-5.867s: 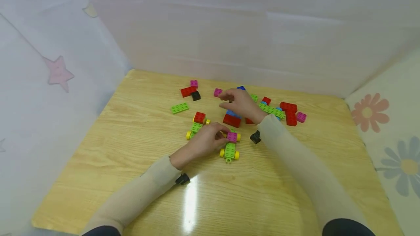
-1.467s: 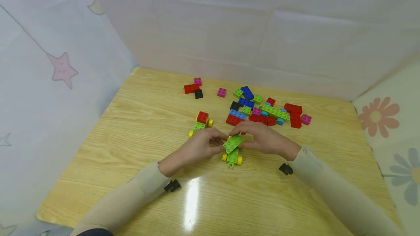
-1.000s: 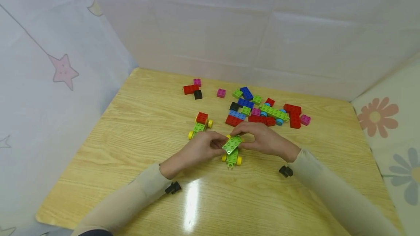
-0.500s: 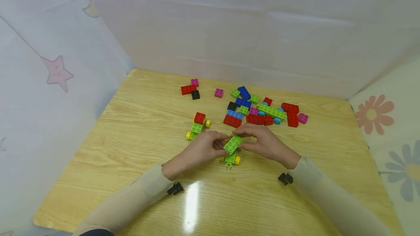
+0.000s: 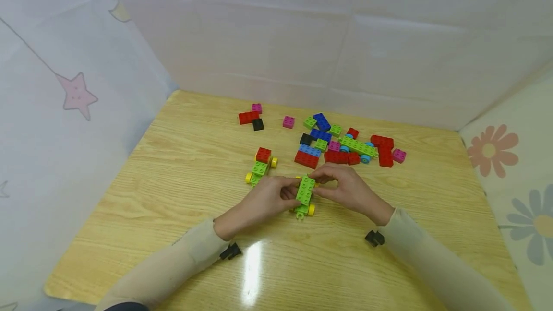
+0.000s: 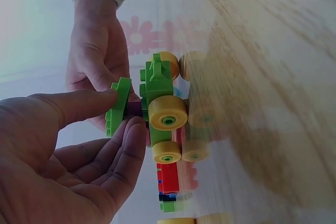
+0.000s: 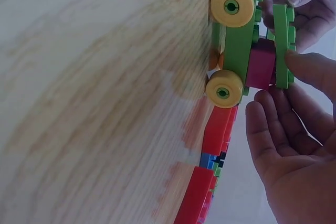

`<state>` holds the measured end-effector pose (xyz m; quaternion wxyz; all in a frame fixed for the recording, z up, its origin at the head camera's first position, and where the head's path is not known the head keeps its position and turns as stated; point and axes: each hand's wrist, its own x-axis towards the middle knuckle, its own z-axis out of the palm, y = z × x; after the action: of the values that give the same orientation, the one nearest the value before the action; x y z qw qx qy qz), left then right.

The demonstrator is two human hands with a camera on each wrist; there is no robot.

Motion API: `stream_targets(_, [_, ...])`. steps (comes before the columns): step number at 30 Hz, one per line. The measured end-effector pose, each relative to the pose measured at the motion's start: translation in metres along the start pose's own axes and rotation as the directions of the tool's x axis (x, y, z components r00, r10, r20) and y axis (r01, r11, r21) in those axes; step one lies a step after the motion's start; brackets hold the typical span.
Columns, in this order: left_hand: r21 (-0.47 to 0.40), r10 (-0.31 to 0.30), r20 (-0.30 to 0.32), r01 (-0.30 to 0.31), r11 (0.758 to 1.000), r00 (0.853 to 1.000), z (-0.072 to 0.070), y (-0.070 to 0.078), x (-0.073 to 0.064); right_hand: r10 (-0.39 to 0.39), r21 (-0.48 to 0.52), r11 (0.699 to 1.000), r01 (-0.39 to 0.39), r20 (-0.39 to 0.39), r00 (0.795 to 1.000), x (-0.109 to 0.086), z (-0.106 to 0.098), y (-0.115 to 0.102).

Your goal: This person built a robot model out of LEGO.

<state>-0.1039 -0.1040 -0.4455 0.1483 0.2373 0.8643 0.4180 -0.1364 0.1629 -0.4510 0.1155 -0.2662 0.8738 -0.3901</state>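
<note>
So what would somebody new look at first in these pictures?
Probably the green plate pinched by the left hand and right hand, over a pink brick on a yellow-wheeled car near the middle of the table. Then maybe the red-topped car just to its left, and the colourful bricks scattered farther back.

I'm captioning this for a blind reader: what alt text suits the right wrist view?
A right hand and a left hand hold a green plate over a magenta brick on a green base with yellow wheels. The view is sideways; red bricks lie beyond on the wooden table.
</note>
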Motion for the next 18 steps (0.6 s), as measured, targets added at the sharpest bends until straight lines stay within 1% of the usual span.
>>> stream_targets(8, [0.009, -0.006, -0.003, 0.006, 1.0, 1.0, 0.0, 0.0023, 0.0019, 0.014, -0.014, 1.0, -0.013, 0.009, 1.0, -0.001, -0.0017, -0.0008])
stream_targets(18, [0.018, -0.002, 0.001, 0.002, 1.0, 1.0, -0.0012, -0.001, 0.0058, 0.039, -0.028, 0.999, -0.038, 0.028, 0.999, 0.0015, -0.0048, -0.0025])
